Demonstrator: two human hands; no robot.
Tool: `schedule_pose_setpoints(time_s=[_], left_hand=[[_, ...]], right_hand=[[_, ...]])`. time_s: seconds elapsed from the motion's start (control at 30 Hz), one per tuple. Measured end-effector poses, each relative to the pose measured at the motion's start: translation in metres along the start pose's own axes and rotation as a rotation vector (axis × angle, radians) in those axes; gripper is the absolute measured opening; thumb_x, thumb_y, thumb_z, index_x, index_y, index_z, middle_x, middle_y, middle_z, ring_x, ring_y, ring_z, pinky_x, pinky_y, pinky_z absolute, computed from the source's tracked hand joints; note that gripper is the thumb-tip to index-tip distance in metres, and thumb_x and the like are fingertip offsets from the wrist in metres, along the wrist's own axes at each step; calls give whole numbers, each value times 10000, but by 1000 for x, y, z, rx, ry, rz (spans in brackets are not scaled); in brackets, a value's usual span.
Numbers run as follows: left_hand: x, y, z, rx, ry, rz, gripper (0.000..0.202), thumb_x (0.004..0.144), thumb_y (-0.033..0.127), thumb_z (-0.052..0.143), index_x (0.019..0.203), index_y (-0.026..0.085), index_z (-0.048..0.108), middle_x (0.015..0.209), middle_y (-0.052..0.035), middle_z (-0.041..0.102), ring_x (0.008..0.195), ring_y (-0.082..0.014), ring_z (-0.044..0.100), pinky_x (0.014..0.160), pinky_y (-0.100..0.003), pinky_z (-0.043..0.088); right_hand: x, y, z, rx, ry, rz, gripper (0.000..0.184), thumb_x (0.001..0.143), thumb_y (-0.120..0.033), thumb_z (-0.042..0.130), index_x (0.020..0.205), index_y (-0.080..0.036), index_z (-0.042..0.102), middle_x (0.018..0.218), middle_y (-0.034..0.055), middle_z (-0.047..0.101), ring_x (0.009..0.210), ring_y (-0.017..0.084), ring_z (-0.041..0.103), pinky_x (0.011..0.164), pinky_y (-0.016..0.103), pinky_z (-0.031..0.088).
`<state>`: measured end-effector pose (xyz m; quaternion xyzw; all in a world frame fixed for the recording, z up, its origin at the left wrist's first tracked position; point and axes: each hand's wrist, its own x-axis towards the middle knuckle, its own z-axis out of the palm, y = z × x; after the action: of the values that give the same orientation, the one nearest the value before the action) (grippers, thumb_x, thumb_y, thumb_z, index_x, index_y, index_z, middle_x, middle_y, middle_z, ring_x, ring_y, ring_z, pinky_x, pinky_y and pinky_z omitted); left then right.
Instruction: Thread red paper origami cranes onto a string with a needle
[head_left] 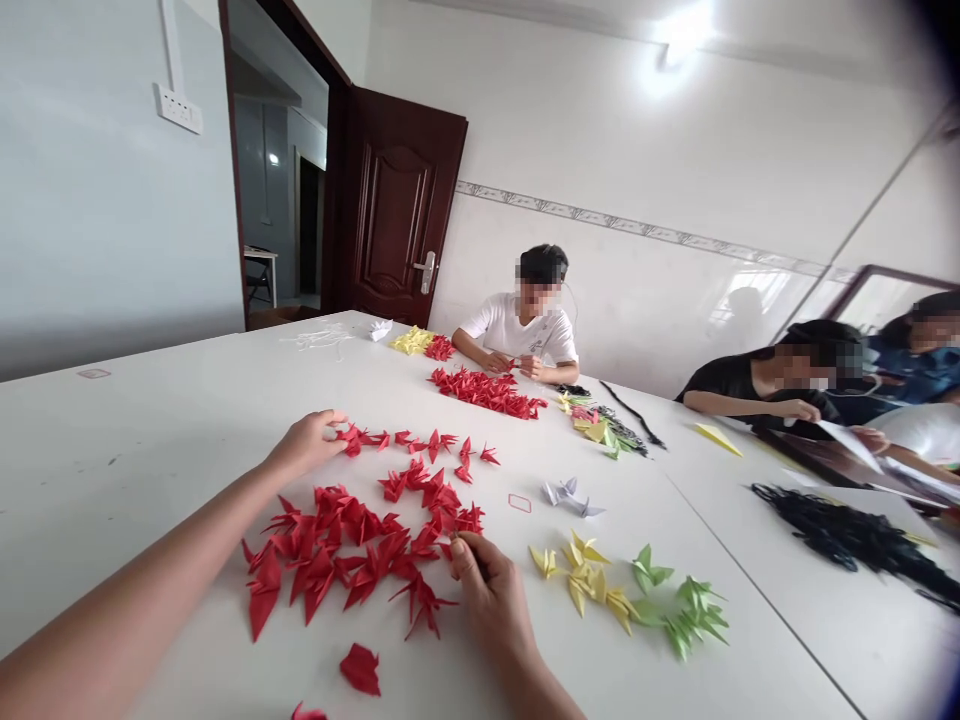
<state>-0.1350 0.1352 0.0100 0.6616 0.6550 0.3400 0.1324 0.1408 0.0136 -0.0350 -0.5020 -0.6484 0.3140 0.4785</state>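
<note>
My left hand (309,442) reaches over the table, its fingers closed at a red paper crane (351,438) on the left end of a loose row of red cranes. My right hand (491,590) is curled, thumb against the index finger, with the tip of a red paper crane at the fingertips. Most of what it grips is hidden. Between my forearms lies a pile of red paper cranes (360,545). A folded red paper piece (361,668) rests nearer to me.
Yellow cranes (585,580), green cranes (697,610) and pale lilac cranes (571,495) lie right of my right hand. Across the table (150,440), a person (521,325) handles red cranes beside another red heap (487,392). Black cords (847,535) lie far right, near other people.
</note>
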Motion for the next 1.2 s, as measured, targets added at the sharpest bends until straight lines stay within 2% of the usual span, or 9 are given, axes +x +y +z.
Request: schedule_pose_setpoints(time_s=[0.1, 0.2, 0.3, 0.4, 0.5, 0.63, 0.83, 1.03, 1.2], left_hand=[[-5, 13, -3, 35, 14, 21, 425, 680, 284, 550, 1082, 147, 552, 1226, -127, 524, 1004, -254, 575, 873, -319, 442], [-12, 28, -4, 30, -25, 71, 376, 715, 283, 510, 1063, 160, 579, 1165, -87, 571, 915, -207, 611, 814, -270, 465], [-22, 43, 0, -23, -254, 228, 293, 711, 272, 524, 967, 192, 640, 996, -31, 660, 839, -181, 625, 745, -232, 473], [-32, 52, 8, -30, -426, 367, 309, 721, 214, 495, 996, 209, 635, 1023, -26, 654, 871, -182, 612, 751, -237, 455], [-36, 54, 17, 38, -434, 415, 333, 716, 146, 457, 989, 218, 634, 1018, -20, 653, 886, -177, 603, 757, -231, 440], [-34, 52, 23, 88, -436, 425, 286, 705, 125, 449, 884, 199, 659, 950, -28, 667, 859, -182, 602, 752, -241, 432], [-34, 59, 16, 105, -461, 426, 199, 705, 164, 460, 741, 182, 655, 818, -17, 669, 733, -165, 604, 660, -227, 428], [-39, 70, 10, 96, -425, 450, 174, 730, 202, 448, 718, 184, 621, 844, -9, 644, 796, -168, 581, 723, -226, 416], [-48, 84, 11, -10, -423, 494, 150, 759, 247, 438, 714, 190, 569, 794, -3, 599, 748, -153, 547, 651, -213, 409]], right_hand=[[-1, 2, 0, 3, -3, 30, 397, 815, -502, 457, 822, -148, 636, 602, 6, 526, 556, 136, 450, 497, 215, 368], [-2, 2, -1, -17, -15, 60, 410, 807, -520, 461, 849, -152, 638, 628, 11, 542, 568, 139, 458, 517, 222, 382], [-3, 2, -1, -36, -12, 65, 417, 803, -531, 461, 835, -159, 646, 630, 14, 554, 591, 150, 479, 529, 225, 393], [-5, 0, -2, -40, -13, 75, 419, 805, -533, 460, 835, -160, 648, 628, 15, 556, 567, 144, 467, 505, 225, 383], [-5, 0, -2, -22, -19, 72, 411, 808, -527, 463, 846, -160, 644, 630, 10, 550, 527, 128, 443, 478, 221, 367], [-5, 1, -2, 12, -28, 69, 414, 812, -517, 462, 872, -148, 639, 632, 12, 542, 508, 120, 434, 453, 216, 355], [-4, -2, -1, 16, -10, 56, 399, 812, -505, 465, 833, -147, 638, 621, 8, 548, 522, 121, 457, 474, 212, 375], [-2, -2, -2, 28, -18, 29, 373, 818, -485, 469, 805, -148, 626, 616, 3, 537, 544, 123, 464, 500, 210, 380], [-2, -2, -2, 55, -23, 23, 359, 805, -467, 503, 847, -134, 630, 642, 13, 552, 589, 130, 473, 536, 209, 389]])
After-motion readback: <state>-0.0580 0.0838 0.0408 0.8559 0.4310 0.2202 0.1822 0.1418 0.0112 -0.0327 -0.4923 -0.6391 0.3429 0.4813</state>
